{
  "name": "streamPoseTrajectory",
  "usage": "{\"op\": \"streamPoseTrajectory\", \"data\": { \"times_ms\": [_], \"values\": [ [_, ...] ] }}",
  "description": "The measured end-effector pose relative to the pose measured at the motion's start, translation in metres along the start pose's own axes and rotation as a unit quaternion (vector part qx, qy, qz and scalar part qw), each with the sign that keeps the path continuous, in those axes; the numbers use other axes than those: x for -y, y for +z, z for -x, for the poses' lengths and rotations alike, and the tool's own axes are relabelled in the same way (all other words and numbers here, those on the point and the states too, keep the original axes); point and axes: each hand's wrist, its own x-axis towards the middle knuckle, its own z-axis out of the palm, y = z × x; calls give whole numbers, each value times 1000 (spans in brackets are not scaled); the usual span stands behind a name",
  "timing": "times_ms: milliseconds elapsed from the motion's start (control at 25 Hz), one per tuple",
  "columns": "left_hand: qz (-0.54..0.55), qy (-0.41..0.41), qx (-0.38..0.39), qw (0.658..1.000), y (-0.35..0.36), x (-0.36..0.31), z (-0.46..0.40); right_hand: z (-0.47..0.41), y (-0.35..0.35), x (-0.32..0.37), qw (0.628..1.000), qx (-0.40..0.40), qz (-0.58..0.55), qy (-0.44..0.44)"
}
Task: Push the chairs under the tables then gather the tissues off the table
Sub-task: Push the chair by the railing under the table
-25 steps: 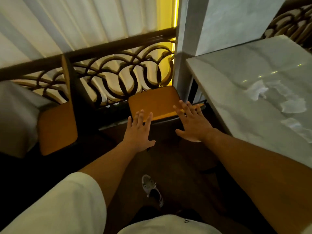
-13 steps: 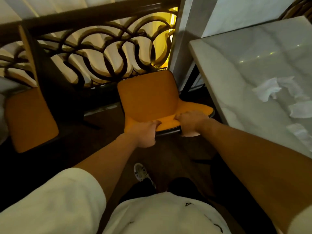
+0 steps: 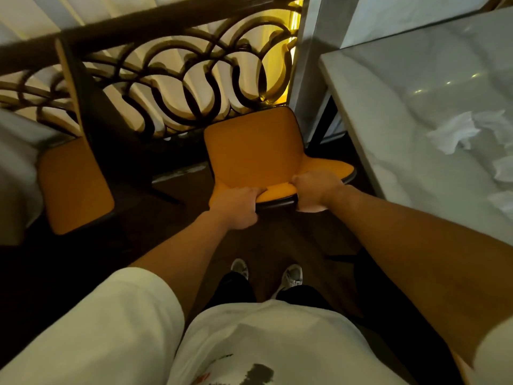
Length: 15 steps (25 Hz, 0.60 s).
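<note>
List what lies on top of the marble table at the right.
On the marble table lie crumpled white tissues, one clump mid-table and more pieces along the frame's right edge. Beyond that edge the tabletop is out of frame, so any further tissues cannot be seen.

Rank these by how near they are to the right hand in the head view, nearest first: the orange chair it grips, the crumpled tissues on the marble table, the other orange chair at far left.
From the right hand:
1. Orange chair: gripped at the top edge of its back, in contact.
2. Crumpled tissues: to the right, on the marble table.
3. Other orange chair: far left, beyond the left hand.
</note>
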Motion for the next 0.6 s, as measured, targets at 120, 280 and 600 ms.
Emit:
{"op": "streamPoseTrajectory", "data": {
  "times_ms": [120, 280, 600],
  "values": [
    [-39, 28, -20, 999, 13, 1, 7, 11, 9, 9, 1000, -10, -9, 25],
    [-27, 100, -26, 994, 10, 20, 10, 22, 21, 33, 995, -35, -26, 86],
    [-95, 243, 31, 965, 2, 59, 26, 58, 51, 118, 963, -36, -140, 227]
  ]
}}
